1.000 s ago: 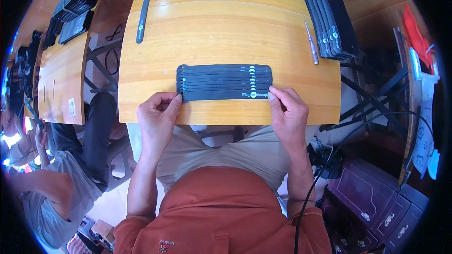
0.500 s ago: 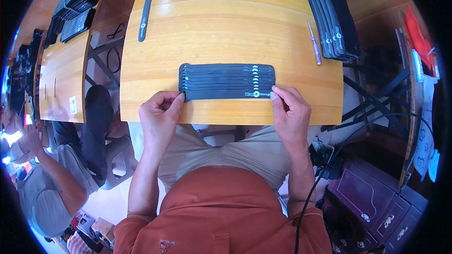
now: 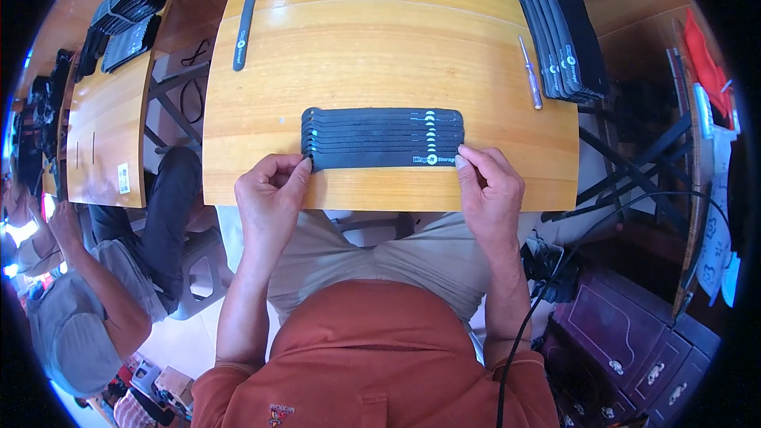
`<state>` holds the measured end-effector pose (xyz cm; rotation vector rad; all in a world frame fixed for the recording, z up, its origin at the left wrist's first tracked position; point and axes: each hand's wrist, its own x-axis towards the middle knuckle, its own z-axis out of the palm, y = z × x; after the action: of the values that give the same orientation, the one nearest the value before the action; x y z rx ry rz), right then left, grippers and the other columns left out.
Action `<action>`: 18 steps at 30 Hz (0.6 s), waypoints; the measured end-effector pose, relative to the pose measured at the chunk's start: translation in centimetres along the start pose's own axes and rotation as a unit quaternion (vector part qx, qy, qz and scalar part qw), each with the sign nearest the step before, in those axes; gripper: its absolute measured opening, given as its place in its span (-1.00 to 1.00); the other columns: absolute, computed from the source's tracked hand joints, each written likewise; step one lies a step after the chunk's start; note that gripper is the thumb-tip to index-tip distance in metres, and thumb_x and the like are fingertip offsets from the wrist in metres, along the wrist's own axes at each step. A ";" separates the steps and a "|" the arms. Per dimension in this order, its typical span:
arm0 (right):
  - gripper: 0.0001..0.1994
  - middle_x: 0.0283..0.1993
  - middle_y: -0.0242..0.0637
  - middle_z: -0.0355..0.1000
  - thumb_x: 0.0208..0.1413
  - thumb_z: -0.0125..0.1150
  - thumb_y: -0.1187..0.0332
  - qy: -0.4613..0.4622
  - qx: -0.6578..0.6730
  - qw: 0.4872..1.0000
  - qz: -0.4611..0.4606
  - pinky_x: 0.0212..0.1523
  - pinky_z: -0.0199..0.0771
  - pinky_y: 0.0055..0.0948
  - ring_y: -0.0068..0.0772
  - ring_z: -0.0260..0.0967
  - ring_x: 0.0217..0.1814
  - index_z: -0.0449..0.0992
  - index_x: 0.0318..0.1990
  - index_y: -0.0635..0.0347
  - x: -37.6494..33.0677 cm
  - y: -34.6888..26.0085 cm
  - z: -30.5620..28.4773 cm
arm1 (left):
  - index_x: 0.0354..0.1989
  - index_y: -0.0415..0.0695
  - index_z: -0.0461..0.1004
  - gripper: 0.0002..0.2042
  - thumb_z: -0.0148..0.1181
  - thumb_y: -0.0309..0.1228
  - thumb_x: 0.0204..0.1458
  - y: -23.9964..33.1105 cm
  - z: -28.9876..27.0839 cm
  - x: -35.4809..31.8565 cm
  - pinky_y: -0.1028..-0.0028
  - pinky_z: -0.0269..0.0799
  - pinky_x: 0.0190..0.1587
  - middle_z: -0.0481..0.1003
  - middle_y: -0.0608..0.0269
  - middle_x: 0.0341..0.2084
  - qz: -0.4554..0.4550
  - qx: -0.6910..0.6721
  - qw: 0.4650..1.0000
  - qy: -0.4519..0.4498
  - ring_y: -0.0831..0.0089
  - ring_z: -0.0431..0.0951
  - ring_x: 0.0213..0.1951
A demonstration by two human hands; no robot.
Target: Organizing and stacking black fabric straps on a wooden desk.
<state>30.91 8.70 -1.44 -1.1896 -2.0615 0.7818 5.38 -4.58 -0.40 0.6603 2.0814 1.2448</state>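
Observation:
A row of several overlapping black straps (image 3: 382, 137) lies flat on the wooden table (image 3: 380, 40), near its front edge. My left hand (image 3: 272, 198) pinches the left end of the nearest strap between thumb and fingers. At the right end of that same strap, my right hand (image 3: 490, 190) grips it the same way. Both hands rest at the table's front edge.
A single black strap (image 3: 244, 20) lies at the far left of the table. A stack of black straps (image 3: 564, 36) sits at the far right, a screwdriver (image 3: 529, 71) beside it. Another person (image 3: 103, 285) sits to my left by a second table (image 3: 103, 123).
Both hands have stayed on the ends of the nearest strap. The row of straps has hardly moved. The person at the left has shifted slightly.

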 end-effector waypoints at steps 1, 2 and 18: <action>-0.87 -0.30 -0.05 0.56 0.21 0.34 0.52 0.001 -0.002 1.000 -0.002 -0.24 0.56 -0.21 -0.02 0.58 -0.28 0.66 -0.12 0.35 0.0 0.0 0.0 | -0.23 -0.36 0.65 -0.89 0.36 -0.53 0.22 0.1 0.0 0.0 0.61 0.30 -0.53 0.55 0.36 -0.58 -0.002 0.008 1.000 0.002 0.72 0.40 -0.57; -0.87 -0.30 -0.05 0.56 0.21 0.34 0.52 0.001 -0.002 1.000 -0.001 -0.24 0.56 -0.21 -0.02 0.58 -0.28 0.66 -0.12 0.35 0.0 -0.1 0.0 | -0.24 -0.36 0.66 -0.89 0.37 -0.53 0.21 0.1 0.0 0.0 0.61 0.30 -0.52 0.55 0.37 -0.58 -0.004 0.015 1.000 0.004 0.72 0.41 -0.56; -0.87 -0.30 -0.04 0.56 0.22 0.32 0.51 -0.005 -0.010 1.000 0.004 -0.22 0.56 -0.20 -0.02 0.58 -0.28 0.66 -0.12 0.35 0.1 -0.2 -0.1 | -0.24 -0.35 0.66 -0.90 0.37 -0.54 0.20 -0.5 0.0 0.1 0.62 0.35 -0.46 0.58 0.37 -0.56 0.011 0.015 1.000 0.006 0.73 0.43 -0.51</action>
<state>30.86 8.71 -1.26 -1.2077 -2.0793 0.7740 5.30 -4.73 -0.85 0.6934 2.1115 1.2354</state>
